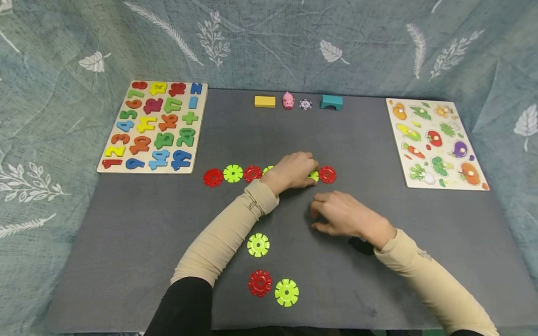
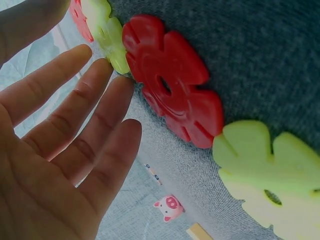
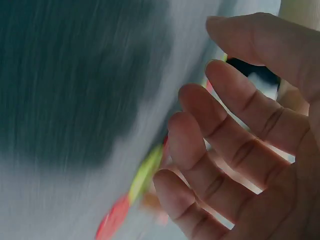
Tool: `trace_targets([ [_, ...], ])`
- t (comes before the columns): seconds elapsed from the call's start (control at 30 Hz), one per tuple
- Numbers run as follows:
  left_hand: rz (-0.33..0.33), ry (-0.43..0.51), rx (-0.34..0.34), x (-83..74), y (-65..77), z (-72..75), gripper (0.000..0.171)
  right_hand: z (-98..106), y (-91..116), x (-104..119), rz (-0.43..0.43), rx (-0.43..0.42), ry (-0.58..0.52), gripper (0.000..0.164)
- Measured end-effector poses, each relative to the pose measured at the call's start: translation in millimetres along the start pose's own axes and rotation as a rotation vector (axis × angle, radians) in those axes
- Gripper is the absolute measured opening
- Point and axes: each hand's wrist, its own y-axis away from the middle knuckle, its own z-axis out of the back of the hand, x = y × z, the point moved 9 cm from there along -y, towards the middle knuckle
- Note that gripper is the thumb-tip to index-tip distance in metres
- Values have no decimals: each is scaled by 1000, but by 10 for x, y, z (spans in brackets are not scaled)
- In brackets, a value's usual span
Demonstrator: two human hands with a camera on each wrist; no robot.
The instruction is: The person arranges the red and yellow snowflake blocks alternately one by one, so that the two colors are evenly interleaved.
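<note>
A row of slotted, flower-shaped plastic discs, red and lime green, crosses the middle of the table. My left hand [image 1: 292, 171] reaches over its right part and hides some of it. The fingertips are by a green disc [image 1: 313, 176], beside the red disc [image 1: 327, 174] at the right end. In the left wrist view the fingers [image 2: 100, 120] are extended near that green disc [image 2: 106, 37], and another red disc [image 2: 172, 82] lies beyond them; contact is unclear. Loosely bent and holding nothing, my right hand [image 1: 346, 214] hovers below the row's right end.
Nearer me lie a green disc [image 1: 258, 245], a red disc [image 1: 260, 283] and another green disc [image 1: 286, 292]. A number board [image 1: 200, 126] is at left, a vegetable board [image 1: 424, 158] at right. Along the back stand a yellow block [image 1: 265, 101], pig figure [image 1: 287, 100], chip [image 1: 305, 104] and teal block [image 1: 331, 101].
</note>
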Motion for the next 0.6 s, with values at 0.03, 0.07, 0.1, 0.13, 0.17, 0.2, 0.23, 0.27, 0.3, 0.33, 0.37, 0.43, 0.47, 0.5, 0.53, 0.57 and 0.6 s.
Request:
trace_targets([
  [0.03, -2, 0, 0, -4, -6, 2, 38, -31, 12, 111, 36, 0, 4, 19],
  [0.07, -4, 1, 1, -8, -10, 2, 38, -64, 25, 222, 73, 2, 7, 20],
  [0.1, -7, 0, 1, -13, -15, 3, 37, -99, 40, 332, 108, 10, 13, 21],
  [0.13, -10, -3, 1, -18, -22, 3, 37, -130, 56, 441, 146, 17, 18, 22],
  [0.17, -12, -3, 1, -22, -27, 4, 37, -162, 74, 544, 180, 27, 18, 24],
  [0.2, -14, -5, -1, -26, -33, 5, 36, -194, 93, 640, 213, 39, 23, 27],
  [0.23, -17, -9, -6, -31, -43, 8, 35, -222, 112, 726, 242, 50, 28, 30],
  [0.27, -19, -10, -9, -37, -50, 13, 35, -249, 129, 806, 266, 66, 34, 34],
  [0.3, -21, -12, -15, -43, -60, 18, 34, -276, 146, 877, 286, 81, 47, 38],
  [0.33, -21, -12, -18, -49, -72, 22, 34, -298, 160, 942, 303, 95, 55, 41],
  [0.37, -21, -16, -21, -57, -85, 25, 35, -325, 175, 1000, 318, 110, 68, 45],
  [0.43, -23, -25, -20, -82, -114, 27, 37, -381, 205, 1101, 344, 147, 104, 51],
  [0.47, -22, -30, -15, -97, -130, 23, 38, -409, 221, 1147, 361, 164, 130, 54],
  [0.5, -23, -36, -9, -114, -149, 17, 39, -436, 237, 1190, 378, 177, 158, 57],
  [0.53, -25, -45, -3, -133, -166, 11, 40, -457, 251, 1229, 395, 188, 179, 59],
  [0.57, -28, -53, 2, -155, -183, 6, 40, -480, 265, 1263, 413, 197, 205, 60],
  [0.6, -30, -58, 5, -176, -201, 0, 41, -494, 275, 1297, 432, 195, 227, 60],
])
